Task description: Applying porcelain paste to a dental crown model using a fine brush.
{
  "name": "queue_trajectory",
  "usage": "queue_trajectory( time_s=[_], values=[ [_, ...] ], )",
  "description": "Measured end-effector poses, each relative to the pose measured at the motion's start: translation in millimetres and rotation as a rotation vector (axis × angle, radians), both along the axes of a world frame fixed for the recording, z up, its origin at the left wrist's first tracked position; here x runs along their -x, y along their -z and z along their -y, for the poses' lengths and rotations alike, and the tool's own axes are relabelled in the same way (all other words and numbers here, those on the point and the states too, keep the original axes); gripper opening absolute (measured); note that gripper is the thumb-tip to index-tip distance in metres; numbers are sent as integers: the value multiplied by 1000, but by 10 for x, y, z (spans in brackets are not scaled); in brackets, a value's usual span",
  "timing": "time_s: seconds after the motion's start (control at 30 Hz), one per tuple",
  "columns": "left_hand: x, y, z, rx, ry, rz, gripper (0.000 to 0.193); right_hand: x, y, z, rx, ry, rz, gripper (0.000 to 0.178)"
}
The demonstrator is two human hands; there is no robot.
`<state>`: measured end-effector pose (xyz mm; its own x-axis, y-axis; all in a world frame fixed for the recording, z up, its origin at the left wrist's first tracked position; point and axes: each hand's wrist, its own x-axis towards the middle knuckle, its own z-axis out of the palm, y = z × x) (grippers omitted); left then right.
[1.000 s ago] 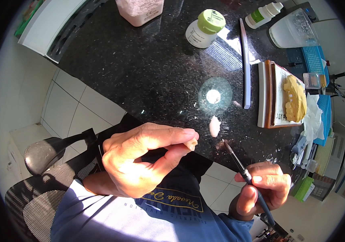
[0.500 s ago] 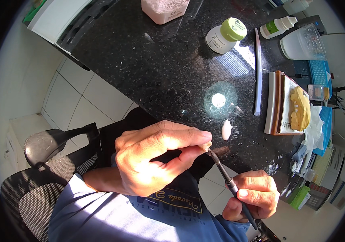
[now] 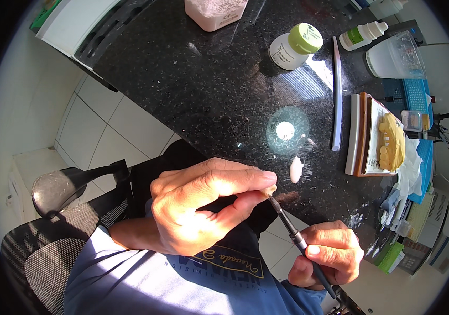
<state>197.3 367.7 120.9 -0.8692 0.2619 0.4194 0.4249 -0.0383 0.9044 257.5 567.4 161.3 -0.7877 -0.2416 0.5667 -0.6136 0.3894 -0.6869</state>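
Note:
Thumb and fingertips of my left hand [image 3: 203, 205] pinch a small tooth-coloured dental piece [image 3: 270, 190], mostly hidden by the fingers. With my right hand [image 3: 335, 252] I grip a slim dark brush [image 3: 287, 223] with a metal collar, slanting up to the left. Its tip touches or lies right at the piece; the bristles are too small to make out. Just beyond the fingertips on the black speckled counter [image 3: 209, 94] lie a white oval lump [image 3: 296, 169] and a round glass dish [image 3: 279, 144] with a bright glare in its middle.
Farther back stand a tub of pink powder [image 3: 216, 13], a green-lidded jar [image 3: 294, 47], a dropper bottle [image 3: 362, 35] and a clear cup [image 3: 395, 56]. At right lie a pale strip [image 3: 336, 94], a yellow dental cast [image 3: 391, 142] on a notepad, and crumpled tissue [image 3: 409, 168].
The brush's tip has shifted slightly up and left against the dental piece. Both hands otherwise keep almost the same place and hold.

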Motion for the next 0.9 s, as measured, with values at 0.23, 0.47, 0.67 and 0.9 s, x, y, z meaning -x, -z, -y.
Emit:
queue_trajectory(
  time_s=[0.23,0.47,0.67,0.9],
  values=[
    [7,1,-4,5,-4,-22,36,-33,-9,-36,30,-20,68,22],
    [-16,-30,-44,-24,-89,57,31,-33,-15,-31,2,-28,71,22],
    [-13,-28,-54,-23,-83,50,31,-39,-36,-16,-10,10,63,21],
    [-16,-22,-37,-29,-58,42,33,-144,-46,2,75,257,39,29]
  ],
)
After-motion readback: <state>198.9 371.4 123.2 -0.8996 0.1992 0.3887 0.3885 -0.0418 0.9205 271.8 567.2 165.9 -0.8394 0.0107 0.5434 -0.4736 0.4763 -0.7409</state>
